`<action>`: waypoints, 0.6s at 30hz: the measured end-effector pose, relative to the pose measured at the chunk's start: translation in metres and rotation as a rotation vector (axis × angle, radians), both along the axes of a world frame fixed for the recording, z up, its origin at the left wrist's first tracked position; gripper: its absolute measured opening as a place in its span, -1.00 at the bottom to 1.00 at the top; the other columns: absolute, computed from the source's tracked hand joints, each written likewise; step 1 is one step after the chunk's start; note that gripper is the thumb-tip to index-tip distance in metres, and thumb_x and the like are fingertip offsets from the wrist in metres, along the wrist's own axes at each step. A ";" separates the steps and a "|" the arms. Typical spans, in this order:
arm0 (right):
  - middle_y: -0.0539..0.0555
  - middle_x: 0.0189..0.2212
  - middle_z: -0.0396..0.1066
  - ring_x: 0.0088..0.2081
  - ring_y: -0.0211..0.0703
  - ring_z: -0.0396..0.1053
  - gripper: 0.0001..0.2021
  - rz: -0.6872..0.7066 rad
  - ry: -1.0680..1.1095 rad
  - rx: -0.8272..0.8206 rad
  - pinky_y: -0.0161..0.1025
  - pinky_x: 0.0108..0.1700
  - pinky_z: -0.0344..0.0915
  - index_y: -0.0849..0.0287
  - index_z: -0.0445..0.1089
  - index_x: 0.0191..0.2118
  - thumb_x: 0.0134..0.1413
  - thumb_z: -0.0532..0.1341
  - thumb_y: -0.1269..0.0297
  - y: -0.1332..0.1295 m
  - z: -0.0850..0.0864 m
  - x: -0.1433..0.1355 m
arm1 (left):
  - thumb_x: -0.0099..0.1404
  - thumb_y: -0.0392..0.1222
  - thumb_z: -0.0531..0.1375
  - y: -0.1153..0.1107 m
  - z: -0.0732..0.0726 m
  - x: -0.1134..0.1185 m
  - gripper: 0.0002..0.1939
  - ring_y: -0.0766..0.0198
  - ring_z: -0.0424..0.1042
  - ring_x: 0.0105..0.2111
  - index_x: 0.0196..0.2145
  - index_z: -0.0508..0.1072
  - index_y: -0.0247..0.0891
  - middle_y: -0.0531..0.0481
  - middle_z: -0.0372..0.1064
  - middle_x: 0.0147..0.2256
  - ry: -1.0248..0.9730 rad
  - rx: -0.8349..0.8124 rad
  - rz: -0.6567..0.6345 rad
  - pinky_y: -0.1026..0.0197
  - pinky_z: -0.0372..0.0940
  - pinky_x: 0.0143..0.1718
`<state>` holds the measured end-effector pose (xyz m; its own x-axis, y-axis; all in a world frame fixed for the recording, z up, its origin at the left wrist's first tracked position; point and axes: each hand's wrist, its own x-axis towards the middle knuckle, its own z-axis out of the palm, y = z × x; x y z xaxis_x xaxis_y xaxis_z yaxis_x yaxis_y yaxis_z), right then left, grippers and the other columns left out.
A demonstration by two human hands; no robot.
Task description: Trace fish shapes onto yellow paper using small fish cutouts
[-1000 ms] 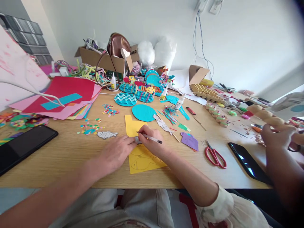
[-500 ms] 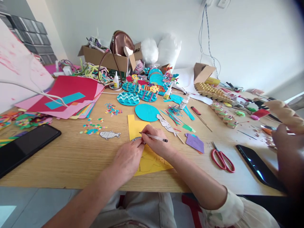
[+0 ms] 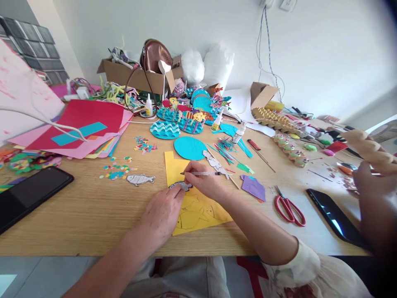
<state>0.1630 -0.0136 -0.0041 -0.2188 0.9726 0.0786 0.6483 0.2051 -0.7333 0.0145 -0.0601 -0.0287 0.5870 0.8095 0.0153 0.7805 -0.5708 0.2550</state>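
A slim pen with a clear barrel [image 3: 204, 173] is pinched in my right hand [image 3: 203, 180], its tip pointing left just above the yellow paper [image 3: 173, 164]. Under the fingertips of my left hand [image 3: 163, 209], a grey-and-white paper fish cutout [image 3: 187, 186] is pressed flat on that yellow sheet; the fingers lie on it without wrapping round anything. Pencil-like fish outlines [image 3: 192, 213] show on the lower part of the sheet. Another paper fish [image 3: 141, 179] lies to the left, and a third cutout [image 3: 215, 163] on a stick lies to the right.
Red-handled scissors [image 3: 289, 209] and a phone [image 3: 333, 217] lie right; another phone [image 3: 34, 192] lies left. Behind are a blue disc [image 3: 190, 147], glue bottles [image 3: 239, 133] and stacked coloured paper [image 3: 93, 108]. At the far right, another person's blurred hand [image 3: 374, 186] holds an egg-carton strip [image 3: 369, 147].
My left hand has shifted slightly down and left, uncovering more of the fish cutout and the drawn outlines. My right hand still has the pen, now held flatter. The view has tilted slightly.
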 end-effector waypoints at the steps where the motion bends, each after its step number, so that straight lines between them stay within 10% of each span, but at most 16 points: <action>1: -0.06 -0.58 0.34 -0.53 -0.33 0.24 -0.91 0.002 0.010 -0.018 -0.40 -0.51 0.08 0.18 0.26 -0.49 -0.12 0.07 0.48 0.001 0.002 0.001 | 0.18 -0.53 -0.13 0.000 0.000 0.000 -0.58 0.14 0.28 -0.05 -0.07 0.30 -0.34 -0.16 0.27 -0.05 0.002 -0.001 -0.002 0.10 0.20 -0.01; 18: -0.11 -0.67 0.17 -0.59 -0.38 0.10 -0.89 0.048 -0.040 -0.089 -0.41 -0.59 -0.03 0.18 0.18 -0.59 -0.22 0.06 0.52 0.003 0.003 -0.001 | 0.22 -0.51 -0.15 -0.001 -0.002 0.000 -0.60 0.17 0.26 -0.03 -0.07 0.28 -0.30 -0.13 0.24 -0.01 -0.036 -0.014 -0.013 0.10 0.18 -0.01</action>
